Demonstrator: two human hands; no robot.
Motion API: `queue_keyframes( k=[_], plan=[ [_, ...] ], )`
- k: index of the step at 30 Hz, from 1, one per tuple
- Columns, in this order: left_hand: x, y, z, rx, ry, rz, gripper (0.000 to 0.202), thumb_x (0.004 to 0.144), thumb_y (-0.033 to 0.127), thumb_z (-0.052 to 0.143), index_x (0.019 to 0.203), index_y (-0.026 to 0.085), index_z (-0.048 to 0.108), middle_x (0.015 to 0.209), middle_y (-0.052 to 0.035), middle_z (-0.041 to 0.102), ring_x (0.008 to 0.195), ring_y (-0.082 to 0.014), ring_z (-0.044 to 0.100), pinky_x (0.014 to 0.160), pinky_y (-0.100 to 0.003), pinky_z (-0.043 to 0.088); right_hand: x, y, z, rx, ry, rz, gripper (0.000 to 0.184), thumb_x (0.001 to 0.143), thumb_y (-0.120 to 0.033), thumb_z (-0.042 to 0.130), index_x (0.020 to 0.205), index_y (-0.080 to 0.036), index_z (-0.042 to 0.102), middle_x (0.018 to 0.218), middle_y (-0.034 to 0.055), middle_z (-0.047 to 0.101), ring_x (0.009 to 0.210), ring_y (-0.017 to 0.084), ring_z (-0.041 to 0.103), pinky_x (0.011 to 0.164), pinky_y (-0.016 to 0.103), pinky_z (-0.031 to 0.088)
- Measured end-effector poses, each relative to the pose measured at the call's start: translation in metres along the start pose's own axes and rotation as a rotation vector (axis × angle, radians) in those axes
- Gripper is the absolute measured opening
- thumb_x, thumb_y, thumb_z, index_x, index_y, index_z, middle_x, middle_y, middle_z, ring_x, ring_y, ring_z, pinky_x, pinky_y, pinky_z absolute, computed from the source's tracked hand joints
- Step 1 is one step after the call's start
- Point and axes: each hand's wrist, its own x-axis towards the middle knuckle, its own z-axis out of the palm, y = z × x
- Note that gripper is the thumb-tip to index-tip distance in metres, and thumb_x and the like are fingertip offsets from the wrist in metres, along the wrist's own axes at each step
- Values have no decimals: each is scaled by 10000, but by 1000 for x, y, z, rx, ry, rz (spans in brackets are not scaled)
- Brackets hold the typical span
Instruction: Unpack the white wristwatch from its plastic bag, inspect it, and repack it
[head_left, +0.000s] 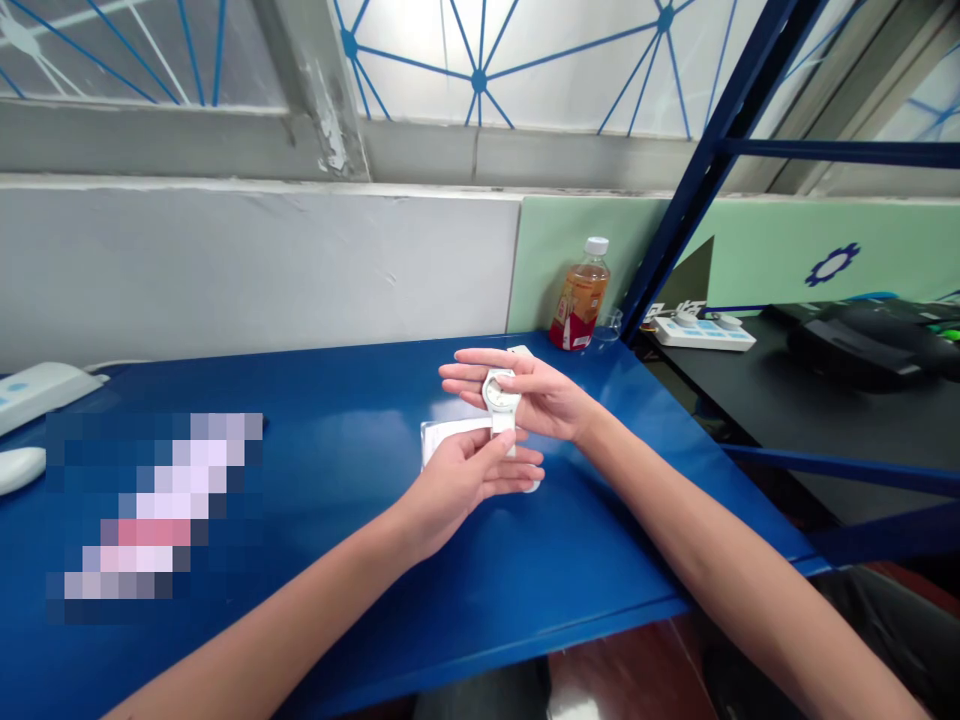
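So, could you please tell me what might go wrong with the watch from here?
The white watch is held over the blue table by the left hand and right hand, so it might drop if either grip slips. The right thumb reaches over the dial, which could get smudged.

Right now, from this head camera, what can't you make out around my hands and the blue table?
Head view:
White watch: its time is too small to read; the right hand's thumb overlaps the dial.
Flat white item: partly hidden by the left hand.
Pixelated patch: mosaic blocks hide what lies there.
Lower white object, far left: cut off by the picture's edge.
Drink bottle: label print too small.
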Motion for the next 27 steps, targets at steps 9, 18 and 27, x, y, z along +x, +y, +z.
queue_keyframes(
  k=[9, 18, 27],
  plan=[
    [1, 0, 0, 38, 13, -6, 329, 895, 374, 680, 1021, 70, 682, 993, -196, 749, 968, -315, 725, 930, -453, 536, 0, -2, 0, 34, -59, 34, 413, 910, -317, 490, 1251, -117, 606, 1390, 122, 577, 1338, 248, 491, 1156, 414, 306],
    [2, 1, 0, 71, 89, 42, 313, 886, 389, 682, 976, 90, 680, 927, -171, 760, 846, -286, 749, 825, -415, 574, -1, -7, 3, 71, -5, 4, 643, 912, -619, 331, 1260, -138, 578, 1380, 148, 576, 1289, 275, 532, 1125, 454, 333],
    [2, 3, 0, 101, 148, 99, 356, 840, 425, 728, 922, 80, 698, 875, -170, 759, 798, -285, 749, 794, -417, 580, -1, -7, 5, 60, 18, 19, 666, 907, -654, 309, 1246, -154, 589, 1371, 138, 584, 1256, 271, 555, 1112, 465, 345]
  ],
)
